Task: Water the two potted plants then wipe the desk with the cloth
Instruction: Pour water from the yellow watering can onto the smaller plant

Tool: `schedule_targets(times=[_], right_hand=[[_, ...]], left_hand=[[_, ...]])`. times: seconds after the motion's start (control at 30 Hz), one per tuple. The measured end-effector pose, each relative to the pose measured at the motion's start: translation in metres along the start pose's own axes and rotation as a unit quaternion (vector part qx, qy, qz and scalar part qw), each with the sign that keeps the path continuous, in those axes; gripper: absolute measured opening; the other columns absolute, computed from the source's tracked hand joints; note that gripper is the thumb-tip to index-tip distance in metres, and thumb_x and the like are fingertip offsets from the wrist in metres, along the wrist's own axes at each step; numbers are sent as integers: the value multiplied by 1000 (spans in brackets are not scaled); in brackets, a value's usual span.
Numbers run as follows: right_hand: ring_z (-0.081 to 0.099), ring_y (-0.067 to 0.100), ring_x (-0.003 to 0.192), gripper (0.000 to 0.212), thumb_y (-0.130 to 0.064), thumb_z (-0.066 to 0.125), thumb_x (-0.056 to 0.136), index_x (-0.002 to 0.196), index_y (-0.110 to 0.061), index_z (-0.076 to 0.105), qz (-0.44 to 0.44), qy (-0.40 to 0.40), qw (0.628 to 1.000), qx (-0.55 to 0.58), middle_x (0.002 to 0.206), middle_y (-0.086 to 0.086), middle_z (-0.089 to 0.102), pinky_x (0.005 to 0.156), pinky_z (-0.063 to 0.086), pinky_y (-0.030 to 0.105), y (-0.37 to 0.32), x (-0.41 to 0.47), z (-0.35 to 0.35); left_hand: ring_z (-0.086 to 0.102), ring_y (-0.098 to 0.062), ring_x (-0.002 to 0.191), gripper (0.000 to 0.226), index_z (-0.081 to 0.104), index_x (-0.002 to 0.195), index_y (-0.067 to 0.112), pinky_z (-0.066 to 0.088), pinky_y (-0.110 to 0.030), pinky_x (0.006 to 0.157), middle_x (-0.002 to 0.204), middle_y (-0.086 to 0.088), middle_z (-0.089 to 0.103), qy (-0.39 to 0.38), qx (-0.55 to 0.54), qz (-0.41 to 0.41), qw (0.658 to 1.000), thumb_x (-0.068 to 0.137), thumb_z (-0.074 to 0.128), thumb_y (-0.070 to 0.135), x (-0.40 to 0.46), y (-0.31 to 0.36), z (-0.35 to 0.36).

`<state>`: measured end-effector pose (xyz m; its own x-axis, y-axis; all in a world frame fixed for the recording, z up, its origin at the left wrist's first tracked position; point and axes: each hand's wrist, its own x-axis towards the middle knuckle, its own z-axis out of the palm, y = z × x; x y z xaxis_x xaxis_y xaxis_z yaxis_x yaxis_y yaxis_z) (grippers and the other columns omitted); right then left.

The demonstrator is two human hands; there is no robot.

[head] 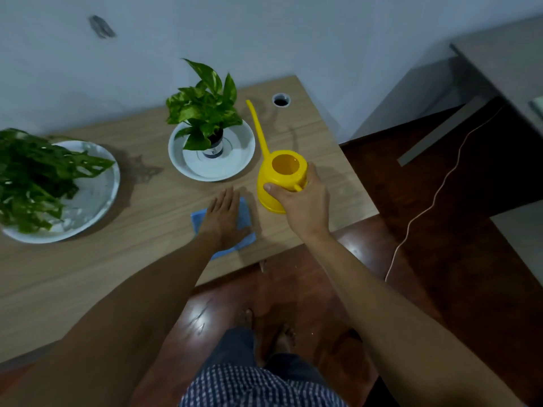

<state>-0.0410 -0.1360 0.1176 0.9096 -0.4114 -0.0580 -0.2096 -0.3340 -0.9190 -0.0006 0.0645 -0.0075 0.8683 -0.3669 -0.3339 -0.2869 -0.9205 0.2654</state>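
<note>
A yellow watering can point(274, 174) with a long thin spout stands on the wooden desk point(147, 271), and my right hand point(302, 204) grips its handle. My left hand point(224, 220) lies flat, fingers apart, on a blue cloth point(246, 217) near the desk's front edge. A small pothos plant point(205, 110) in a dark pot stands in a white saucer point(241, 157) just left of the can. A larger leafy plant point(35, 177) sits in a white dish point(97, 198) at the far left.
A round cable hole point(281, 100) is in the desk's back right corner. A wet-looking stain point(144, 168) lies between the two dishes. Dark red floor point(440, 259) with a thin cord point(423, 212) lies right of the desk, grey furniture point(499, 63) beyond. My bare feet are below.
</note>
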Motion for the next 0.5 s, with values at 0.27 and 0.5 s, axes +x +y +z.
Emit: schedule_targets(times=[0.27, 0.5], right_hand=[[60, 5, 87, 65, -37, 94, 66, 119, -18, 62, -6, 7, 1000, 9, 103, -8, 70, 64, 39, 1, -51, -45, 43], [65, 19, 98, 68, -42, 93, 68, 123, -16, 62, 16, 61, 998, -1, 112, -1, 71, 79, 47, 25, -90, -79, 100]], left_hand=[[-5, -28, 160, 105, -3, 163, 8, 3, -44, 128, 172, -14, -7, 20, 13, -39, 999, 93, 50, 66, -48, -67, -9], [-6, -29, 160, 101, -4, 163, 9, 3, -44, 128, 172, -14, -7, 13, 5, -14, 1000, 95, 49, 62, -74, -125, -17]])
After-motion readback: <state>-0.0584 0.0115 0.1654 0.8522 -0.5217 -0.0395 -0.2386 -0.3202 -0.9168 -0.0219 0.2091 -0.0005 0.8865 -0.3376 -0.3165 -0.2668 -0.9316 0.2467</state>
